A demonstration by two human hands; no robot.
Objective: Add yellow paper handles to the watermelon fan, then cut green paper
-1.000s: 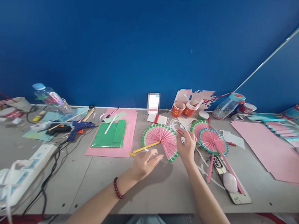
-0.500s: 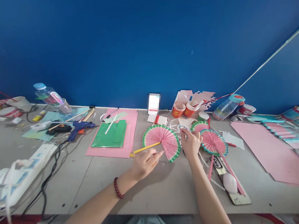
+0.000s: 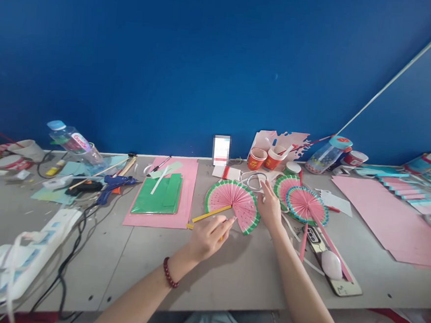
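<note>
Paper fan (image 3: 224,194) lies on table (image 3: 149,270), arc toward wall (image 3: 162,79); its yellow stick (image 3: 212,214) slants lengthwise from centre to near left. Left hand (image 3: 210,234) curled, grip contents undeterminable; right hand (image 3: 271,207) beside fan, grip released.

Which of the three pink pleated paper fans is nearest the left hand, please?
The green-rimmed fan with the flat yellow strip; the partly covered green-rimmed fan and round blue-rimmed fan lie farther off, past the right hand.
</note>
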